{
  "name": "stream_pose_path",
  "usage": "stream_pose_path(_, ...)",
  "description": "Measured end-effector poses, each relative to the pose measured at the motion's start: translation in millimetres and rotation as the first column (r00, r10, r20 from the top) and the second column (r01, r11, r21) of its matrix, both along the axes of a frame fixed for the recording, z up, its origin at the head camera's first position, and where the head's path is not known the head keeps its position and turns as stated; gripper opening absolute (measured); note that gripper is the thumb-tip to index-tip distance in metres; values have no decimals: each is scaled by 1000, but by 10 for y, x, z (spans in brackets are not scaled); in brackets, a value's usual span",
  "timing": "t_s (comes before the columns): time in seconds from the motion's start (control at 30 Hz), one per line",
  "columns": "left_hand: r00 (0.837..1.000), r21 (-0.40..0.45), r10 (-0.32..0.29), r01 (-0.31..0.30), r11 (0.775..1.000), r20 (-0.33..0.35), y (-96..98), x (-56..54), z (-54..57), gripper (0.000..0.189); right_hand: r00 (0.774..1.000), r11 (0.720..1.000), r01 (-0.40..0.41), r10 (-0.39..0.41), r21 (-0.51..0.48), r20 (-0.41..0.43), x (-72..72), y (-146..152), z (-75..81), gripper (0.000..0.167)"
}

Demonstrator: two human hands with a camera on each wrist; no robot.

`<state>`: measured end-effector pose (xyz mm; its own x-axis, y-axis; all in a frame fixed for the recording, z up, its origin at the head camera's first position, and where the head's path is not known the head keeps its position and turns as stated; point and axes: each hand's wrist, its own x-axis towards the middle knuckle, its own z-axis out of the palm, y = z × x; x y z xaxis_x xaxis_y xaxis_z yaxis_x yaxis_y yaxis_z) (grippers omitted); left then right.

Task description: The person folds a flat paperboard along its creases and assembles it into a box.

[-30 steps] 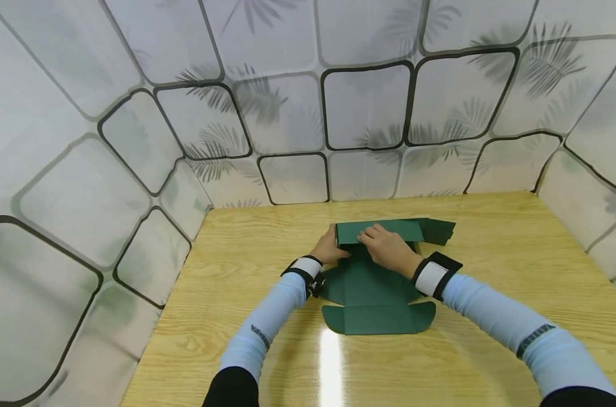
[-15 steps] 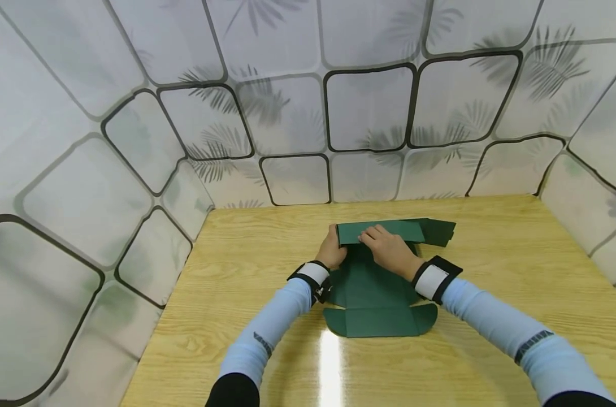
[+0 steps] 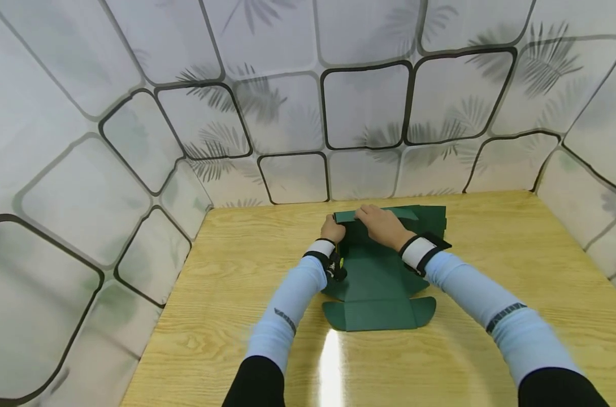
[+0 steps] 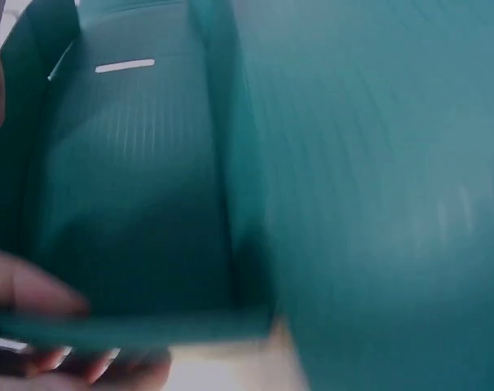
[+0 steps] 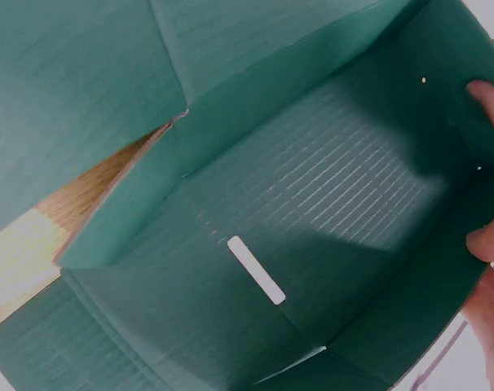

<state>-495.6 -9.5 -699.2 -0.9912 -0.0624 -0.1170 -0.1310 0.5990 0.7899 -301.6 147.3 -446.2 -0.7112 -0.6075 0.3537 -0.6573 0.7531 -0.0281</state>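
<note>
Pale sheeting printed with dark rounded outlines and leaf shapes (image 3: 282, 113) backs a wood-grain worktop (image 3: 237, 254). Near its far edge is a green cardboard box (image 3: 374, 277), partly folded, its near panel (image 3: 381, 314) lying flat with a rounded flap (image 3: 423, 311) at each end. Its far part stands up in walls, and the right wrist view shows a narrow slot (image 5: 257, 270) in its floor.

At the far left corner the left hand (image 3: 332, 229) pinches a wall, thumb on the inner face; the right hand (image 3: 384, 226) grasps the top edge beside it, fingers bent over the cardboard (its fingertips are partly hidden from above). I judge the step in hand to be folding and squaring that left end. The next move seems to call for a steady hold on the raised walls, with the panel edges lined up before pressing anything down.
</note>
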Motion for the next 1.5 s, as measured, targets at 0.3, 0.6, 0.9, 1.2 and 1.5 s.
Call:
stream_pose_path(0.3,946,1,275,-279,960,-172,196,-416,-647,52,996,998,50,-46,-39,82,-144,-51,-3,23)
stream_pose_path(0.6,967,-4,209,-212,977,-146,270,-475,-699,47,972,994,26,-51,108,231,-334,525,444,31)
stream_pose_path(0.9,965,-15,244,-246,969,-97,290,-486,-687,49,992,870,-111,69,480,105,-355,679,361,55)
stream_pose_path(1.2,957,3,259,-261,965,-128,372,-442,-658,48,985,949,-64,9,308,174,-328,535,194,42)
stream_pose_path(1.5,960,-14,243,-247,969,-137,355,-435,-636,49,988,980,14,-43,196,149,-327,476,119,30)
